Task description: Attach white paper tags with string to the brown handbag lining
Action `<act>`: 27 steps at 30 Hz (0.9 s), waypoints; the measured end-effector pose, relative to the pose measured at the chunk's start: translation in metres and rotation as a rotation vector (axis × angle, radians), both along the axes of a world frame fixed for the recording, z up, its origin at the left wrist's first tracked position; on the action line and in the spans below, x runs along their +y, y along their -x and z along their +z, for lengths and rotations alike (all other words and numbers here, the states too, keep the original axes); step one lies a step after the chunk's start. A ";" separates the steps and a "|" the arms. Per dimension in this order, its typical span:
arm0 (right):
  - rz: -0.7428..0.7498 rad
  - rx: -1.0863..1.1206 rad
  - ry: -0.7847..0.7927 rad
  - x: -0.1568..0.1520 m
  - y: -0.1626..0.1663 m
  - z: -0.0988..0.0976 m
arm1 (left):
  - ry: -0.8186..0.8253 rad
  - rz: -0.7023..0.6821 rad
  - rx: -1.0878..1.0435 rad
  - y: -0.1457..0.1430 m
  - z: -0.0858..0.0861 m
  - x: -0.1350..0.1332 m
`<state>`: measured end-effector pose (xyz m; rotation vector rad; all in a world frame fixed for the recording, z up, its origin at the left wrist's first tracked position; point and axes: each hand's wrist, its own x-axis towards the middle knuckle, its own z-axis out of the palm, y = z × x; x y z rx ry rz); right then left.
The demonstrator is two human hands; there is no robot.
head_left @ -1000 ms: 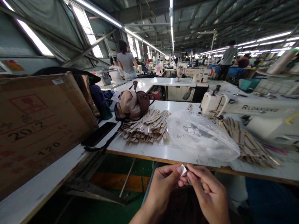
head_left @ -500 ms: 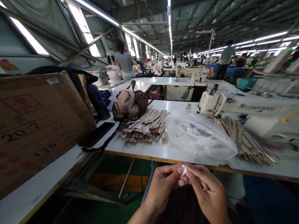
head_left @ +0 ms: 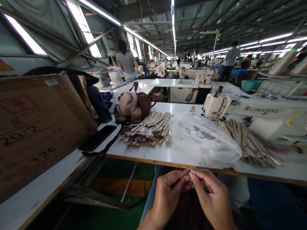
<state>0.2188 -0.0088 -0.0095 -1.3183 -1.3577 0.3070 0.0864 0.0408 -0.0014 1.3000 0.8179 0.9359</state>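
Note:
My left hand (head_left: pixel 168 193) and my right hand (head_left: pixel 212 195) meet in front of the table edge, low in the view. Between their pinched fingertips is a small white piece (head_left: pixel 190 173), mostly covered by the fingers; what kind it is I cannot make out. Beyond my hands, on the table (head_left: pixel 146 154), lies a clear plastic bag (head_left: pixel 203 137) with small white pieces inside. To its left is a heap of beige strips with gold-coloured metal parts (head_left: pixel 147 131), which look like short zippers.
A sewing machine (head_left: pixel 254 108) stands at the right, with more beige strips (head_left: pixel 249 143) before it. On the left are a cardboard box (head_left: pixel 45 111), a black phone (head_left: pixel 98 138) and a brown and beige bag (head_left: pixel 134 107). Other people work farther back.
The white piece showed as a flat square before; now only a sliver is visible between the fingertips. My fingers have closed further over it.

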 end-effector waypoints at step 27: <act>-0.060 -0.085 0.112 -0.017 -0.012 0.013 | 0.168 -0.094 0.074 -0.017 -0.004 0.001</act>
